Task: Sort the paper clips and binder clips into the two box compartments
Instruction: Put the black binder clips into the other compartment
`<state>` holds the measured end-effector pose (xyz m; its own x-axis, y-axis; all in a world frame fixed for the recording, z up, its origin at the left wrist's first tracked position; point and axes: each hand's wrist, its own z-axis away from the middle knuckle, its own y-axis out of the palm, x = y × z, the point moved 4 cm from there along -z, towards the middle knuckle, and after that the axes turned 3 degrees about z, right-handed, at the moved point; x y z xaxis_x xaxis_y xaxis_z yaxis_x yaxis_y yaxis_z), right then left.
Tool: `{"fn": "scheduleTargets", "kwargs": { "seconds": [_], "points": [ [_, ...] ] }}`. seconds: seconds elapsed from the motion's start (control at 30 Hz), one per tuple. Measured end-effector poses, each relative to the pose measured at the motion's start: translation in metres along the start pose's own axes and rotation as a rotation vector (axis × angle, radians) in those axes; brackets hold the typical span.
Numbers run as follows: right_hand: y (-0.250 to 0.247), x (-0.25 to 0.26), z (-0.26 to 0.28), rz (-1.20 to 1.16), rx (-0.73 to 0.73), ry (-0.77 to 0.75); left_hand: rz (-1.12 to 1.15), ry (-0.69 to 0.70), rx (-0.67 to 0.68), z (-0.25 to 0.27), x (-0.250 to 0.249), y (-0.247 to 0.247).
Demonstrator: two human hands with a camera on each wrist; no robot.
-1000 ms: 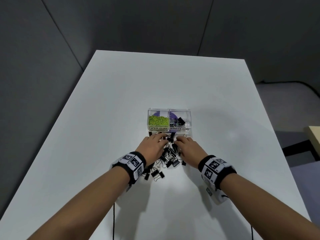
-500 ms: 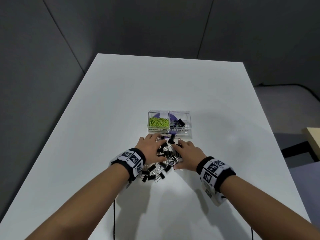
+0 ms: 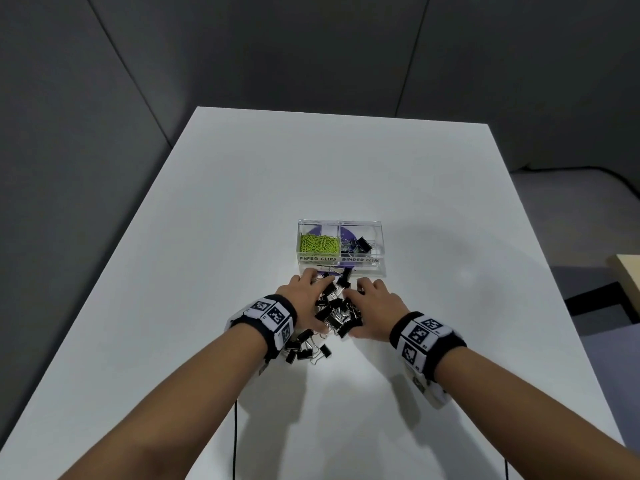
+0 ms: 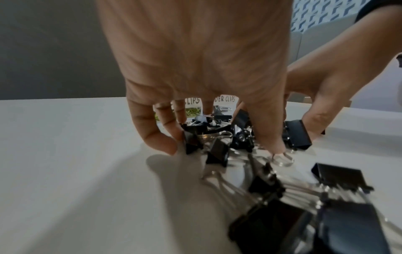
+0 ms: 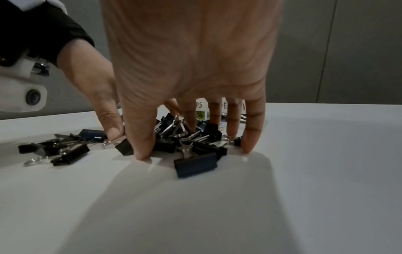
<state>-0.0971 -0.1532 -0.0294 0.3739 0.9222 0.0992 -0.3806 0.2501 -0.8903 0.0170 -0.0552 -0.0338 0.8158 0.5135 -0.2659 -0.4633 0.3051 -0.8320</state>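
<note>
I had both hands, left hand and right hand, fingers spread and cupped round the binder clips on the counter just before the box; I judged squeezing inward, low, before lifting, would lose fewest.

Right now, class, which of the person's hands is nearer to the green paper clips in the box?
Left. The left hand lies just in front of the green paper clips; the right hand sits in front of the neighbouring binder-clip compartment, further off.
</note>
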Motion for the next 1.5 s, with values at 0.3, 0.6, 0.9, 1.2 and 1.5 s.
{"fn": "scheduleTargets", "kwargs": {
  "seconds": [0.3,0.6,0.9,1.2,1.5],
  "points": [
    [-0.005,-0.001,-0.005,-0.153,-0.034,0.044,0.17,-0.045,0.071,-0.006,0.0,-0.004],
    [-0.006,-0.008,-0.011,-0.278,-0.091,0.044,0.252,-0.066,0.082,-0.009,0.004,-0.008],
    [-0.007,-0.011,-0.001,-0.351,-0.164,0.03,0.403,-0.055,-0.032,0.0,0.005,-0.013],
    [-0.038,-0.021,0.007,-0.455,-0.248,0.017,0.257,-0.023,-0.08,0.003,0.0,-0.018],
    [-0.101,-0.049,-0.043,-0.433,-0.278,0.086,0.147,0.026,-0.14,-0.015,-0.016,-0.075]
  ]
}}
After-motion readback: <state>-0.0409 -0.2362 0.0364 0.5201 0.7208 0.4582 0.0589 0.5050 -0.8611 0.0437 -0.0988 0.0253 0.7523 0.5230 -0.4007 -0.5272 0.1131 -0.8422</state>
